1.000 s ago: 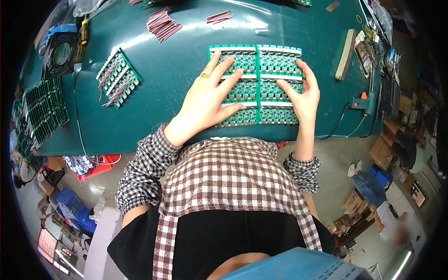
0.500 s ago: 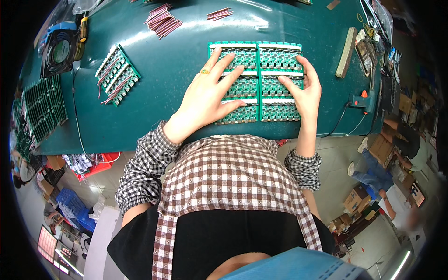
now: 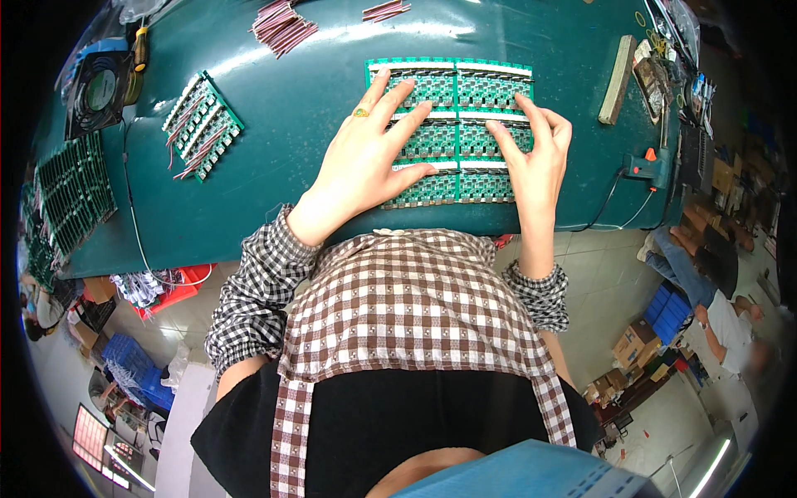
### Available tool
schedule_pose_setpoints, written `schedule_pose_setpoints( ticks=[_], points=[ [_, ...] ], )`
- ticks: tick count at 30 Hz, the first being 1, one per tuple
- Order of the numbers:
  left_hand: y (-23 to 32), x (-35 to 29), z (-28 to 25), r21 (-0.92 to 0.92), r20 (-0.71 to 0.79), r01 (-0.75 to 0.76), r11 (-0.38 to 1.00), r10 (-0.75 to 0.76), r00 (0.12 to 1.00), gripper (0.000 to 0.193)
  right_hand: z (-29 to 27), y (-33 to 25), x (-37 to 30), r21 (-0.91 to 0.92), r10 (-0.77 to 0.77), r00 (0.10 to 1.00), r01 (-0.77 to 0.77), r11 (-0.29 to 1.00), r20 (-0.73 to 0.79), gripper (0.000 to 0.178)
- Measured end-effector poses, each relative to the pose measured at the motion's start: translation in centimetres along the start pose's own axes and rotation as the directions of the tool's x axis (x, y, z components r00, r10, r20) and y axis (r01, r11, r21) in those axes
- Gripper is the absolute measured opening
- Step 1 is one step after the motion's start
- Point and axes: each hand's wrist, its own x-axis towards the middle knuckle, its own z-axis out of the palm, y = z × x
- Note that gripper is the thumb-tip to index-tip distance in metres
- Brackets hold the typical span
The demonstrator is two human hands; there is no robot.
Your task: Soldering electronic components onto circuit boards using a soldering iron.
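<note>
Two green circuit board panels lie edge to edge on the table, the left panel (image 3: 432, 147) and the right panel (image 3: 490, 149). Both carry rows of small components and white strips. My left hand (image 3: 349, 162) rests on the left panel, its fingers spread and a ring on one of them. My right hand (image 3: 538, 158) is at the right panel's outer side, with thumb and index finger apart and their tips on its surface. The fingers of my right hand cover part of that panel's right edge. Neither hand grips anything.
A smaller board with red wires (image 3: 202, 129) lies to the left, past it a stack of boards (image 3: 75, 187) and a fan (image 3: 101, 90). Wire bundles (image 3: 282, 29) lie at the back. On the right are a wooden bar (image 3: 617, 80) and a green corded tool (image 3: 646, 168).
The table and everything on it sit slightly higher in the picture. My right index finger has shifted a little inward over the right panel. People in the right background have moved.
</note>
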Motion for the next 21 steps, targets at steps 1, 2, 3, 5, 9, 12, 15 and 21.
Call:
schedule_pose_setpoints(
  ticks=[1,2,3,5,9,12,15,21],
  points=[
    [0.1,0.1,-0.1,-0.006,-0.011,-0.010,1.000,0.010,1.000,0.065,-0.2,-0.1,0.1,-0.098,-0.059,0.998,0.058,0.994,-0.009,0.046],
    [-0.1,0.3,-0.2,-0.012,-0.026,-0.029,1.000,0.028,0.999,0.065,-0.2,-0.2,0.3,-0.198,-0.120,0.993,0.113,0.974,-0.021,0.044],
    [0.0,0.3,-0.3,-0.022,-0.023,-0.034,0.999,0.033,0.999,0.065,-0.2,-0.2,0.4,-0.143,-0.070,0.998,0.069,0.987,-0.004,0.040],
    [0.0,-0.1,-0.6,-0.025,-0.013,-0.043,0.999,0.043,0.999,0.066,-0.1,-0.2,-0.2,-0.119,-0.088,0.996,0.087,0.989,-0.001,0.044],
    [0.6,-0.1,-0.6,-0.007,0.025,-0.034,0.999,0.034,0.999,0.068,-1.0,-0.3,-0.5,-0.104,-0.080,0.993,0.089,0.991,0.089,0.047],
    [1.1,-0.2,-1.2,0.067,0.057,-0.017,0.998,0.013,0.998,0.066,-2.5,-0.6,1.7,0.016,-0.111,0.990,0.110,0.994,0.088,0.043],
    [1.9,0.7,-2.7,0.066,-0.009,-0.031,0.997,0.032,0.999,0.053,-4.7,-2.0,4.5,0.138,-0.157,0.987,0.160,0.977,-0.039,0.036],
    [7.2,4.8,-11.2,-0.925,-0.308,-0.363,0.109,0.342,0.888,0.030,-3.1,-2.9,9.2,0.395,-0.142,0.990,0.139,0.908,-0.022,0.032]
  ],
)
